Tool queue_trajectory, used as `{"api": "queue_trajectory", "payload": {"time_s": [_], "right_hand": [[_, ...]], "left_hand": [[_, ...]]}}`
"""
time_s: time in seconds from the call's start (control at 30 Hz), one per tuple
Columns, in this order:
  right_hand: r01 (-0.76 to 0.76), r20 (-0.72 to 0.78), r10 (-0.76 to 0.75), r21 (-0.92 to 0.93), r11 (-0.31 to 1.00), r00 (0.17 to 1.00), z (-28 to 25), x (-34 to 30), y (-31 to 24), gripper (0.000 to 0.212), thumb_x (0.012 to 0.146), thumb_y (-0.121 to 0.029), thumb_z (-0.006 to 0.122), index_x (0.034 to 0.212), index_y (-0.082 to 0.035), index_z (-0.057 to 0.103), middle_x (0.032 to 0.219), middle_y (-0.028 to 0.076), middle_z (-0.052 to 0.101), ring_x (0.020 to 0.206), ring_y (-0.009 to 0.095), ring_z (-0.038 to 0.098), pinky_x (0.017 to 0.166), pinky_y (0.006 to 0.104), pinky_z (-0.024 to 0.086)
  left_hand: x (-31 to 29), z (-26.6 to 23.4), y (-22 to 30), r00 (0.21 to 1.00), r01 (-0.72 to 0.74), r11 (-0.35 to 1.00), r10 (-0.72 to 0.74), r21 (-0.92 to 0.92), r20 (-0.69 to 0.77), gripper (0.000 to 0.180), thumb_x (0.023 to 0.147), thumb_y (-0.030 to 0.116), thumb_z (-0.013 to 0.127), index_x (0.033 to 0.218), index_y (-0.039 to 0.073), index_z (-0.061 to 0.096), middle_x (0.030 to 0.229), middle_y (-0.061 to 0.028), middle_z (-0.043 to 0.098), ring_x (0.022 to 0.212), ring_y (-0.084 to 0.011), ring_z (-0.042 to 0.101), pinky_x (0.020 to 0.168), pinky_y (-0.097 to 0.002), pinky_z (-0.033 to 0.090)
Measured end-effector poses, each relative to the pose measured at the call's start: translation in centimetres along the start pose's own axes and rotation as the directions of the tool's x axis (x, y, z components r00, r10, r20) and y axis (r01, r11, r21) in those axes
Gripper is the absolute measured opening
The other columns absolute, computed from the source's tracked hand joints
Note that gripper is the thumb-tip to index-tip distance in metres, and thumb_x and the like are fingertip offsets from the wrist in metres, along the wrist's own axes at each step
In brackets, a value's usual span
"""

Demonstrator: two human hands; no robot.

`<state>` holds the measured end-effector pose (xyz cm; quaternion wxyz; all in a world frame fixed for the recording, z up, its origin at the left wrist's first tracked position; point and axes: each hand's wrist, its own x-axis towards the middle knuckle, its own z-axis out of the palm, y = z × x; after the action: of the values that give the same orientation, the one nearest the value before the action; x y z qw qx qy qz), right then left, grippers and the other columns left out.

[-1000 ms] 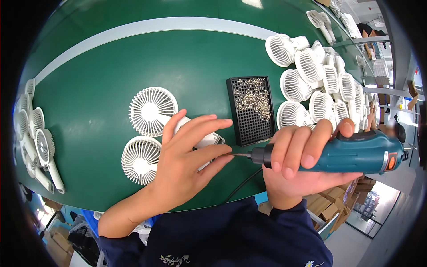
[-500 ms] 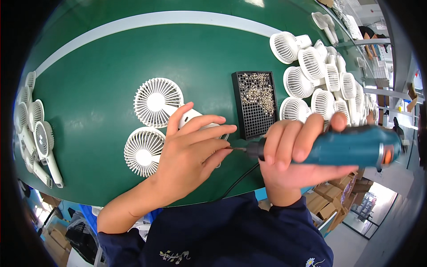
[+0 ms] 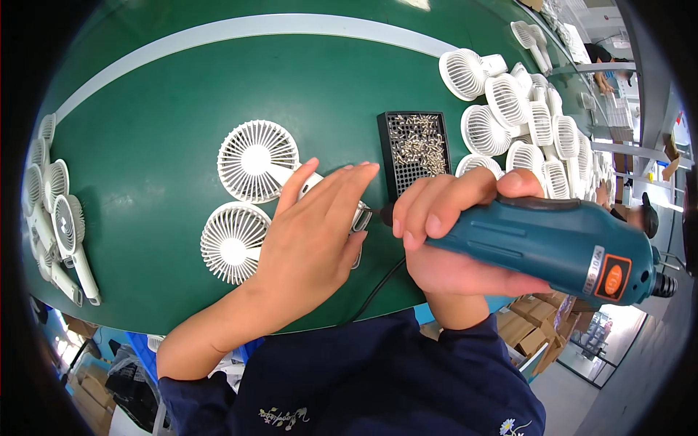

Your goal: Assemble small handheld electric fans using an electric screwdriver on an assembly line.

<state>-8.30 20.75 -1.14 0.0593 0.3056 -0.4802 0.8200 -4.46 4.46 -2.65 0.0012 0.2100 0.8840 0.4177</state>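
Observation:
My left hand [image 3: 305, 229] lies across the handle of a white handheld fan [image 3: 257, 161], holding it against the table with the fingers nearly straight and the thumb below. A second white fan [image 3: 233, 247] rests just nearer to me, its handle mostly hidden under that hand. My right hand [image 3: 454, 221] is wrapped round a teal electric screwdriver [image 3: 542, 243], held slanting with its rear end lower right. The screwdriver's bit points left and meets the handle's end beside my left fingers; the exact contact is too small to make out.
A black perforated tray [image 3: 385, 145] of small screws stands beyond the screwdriver. White fans [image 3: 486, 131] are heaped at the right, and several more [image 3: 69, 225] lie at the left edge. A black cable [image 3: 379, 291] runs toward the table's front edge. Another person [image 3: 602, 69] is far right.
The screwdriver has moved left, its bit now at the fan handle's end, and its rear has dropped. My left fingers, which were pinching near the bit tip, have straightened over the handle.

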Motion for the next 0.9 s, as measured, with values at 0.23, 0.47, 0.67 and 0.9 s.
{"api": "queue_trajectory", "payload": {"time_s": [0.23,0.47,0.67,0.9], "right_hand": [[-0.033,-0.006,0.033,0.012,0.999,0.999,-0.1,0.2,0.6,0.088,0.077,-0.085,0.042,0.127,-0.012,0.041,0.074,0.01,0.054,0.05,0.022,0.052,0.046,0.0353,0.045],[-0.133,0.039,0.128,0.14,0.981,0.991,-0.2,-0.2,-0.5,0.059,0.087,-0.048,0.064,0.125,-0.007,0.046,0.085,0.021,0.06,0.071,0.027,0.058,0.066,0.0412,0.048],[0.101,-0.148,-0.074,0.184,0.978,0.986,0.1,0.3,-0.8,0.087,0.079,-0.08,0.048,0.13,-0.01,0.042,0.076,0.017,0.058,0.052,0.027,0.055,0.048,0.0392,0.047],[0.106,-0.323,-0.146,-0.138,0.985,0.935,-3.9,2.5,-0.1,0.09,0.078,-0.088,0.026,0.125,-0.014,0.045,0.067,0.006,0.05,0.04,0.016,0.045,0.036,0.03,0.039]], "left_hand": [[0.0,0.1,-0.1,1.0,-0.003,1.0,0.003,-0.005,-0.015,0.069,0.074,-0.001,0.068,0.136,-0.001,0.039,0.117,-0.0163,0.059,0.118,-0.0291,0.055,0.111,-0.0474,0.029],[0.1,0.1,-0.1,1.0,0.006,1.0,-0.006,0.006,-0.009,0.067,0.075,-0.001,0.067,0.136,-0.001,0.039,0.114,-0.0172,0.06,0.118,-0.0296,0.055,0.111,-0.0477,0.028],[0.3,0.0,0.2,1.0,0.011,1.0,-0.011,0.002,-0.013,0.061,0.077,-0.001,0.066,0.134,0.0,0.042,0.112,-0.0166,0.061,0.118,-0.0297,0.056,0.111,-0.0485,0.028],[-0.1,0.6,0.0,0.997,0.01,0.999,-0.013,-0.032,-0.08,0.039,0.079,-0.003,0.065,0.117,0.0,0.056,0.098,-0.0089,0.066,0.108,-0.0274,0.061,0.109,-0.0503,0.034]]}}
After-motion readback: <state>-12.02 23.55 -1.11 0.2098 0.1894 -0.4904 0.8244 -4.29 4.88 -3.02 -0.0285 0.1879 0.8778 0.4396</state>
